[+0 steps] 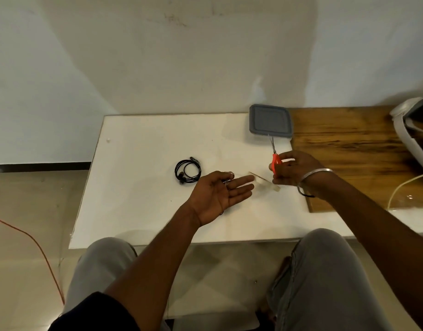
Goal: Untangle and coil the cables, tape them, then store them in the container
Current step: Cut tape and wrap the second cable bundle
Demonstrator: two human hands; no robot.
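The right grip (287,170) clamps the orange scissors (275,161); the left grip (220,192) has fingers straight, palm up. Cut a short tape (265,182) strip, then bind the coiled cable (188,172).

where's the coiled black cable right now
In the head view, the coiled black cable lies on the white table, just left of the left hand.

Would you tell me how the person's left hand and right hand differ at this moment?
The left hand lies palm up with straight fingers, seemingly empty; the right hand curls round the orange scissors. The right wrist wears a silver bangle; the left wrist is bare. The left hand is nearer the coiled cable, the right hand nearer the grey container. Both are above the white table.
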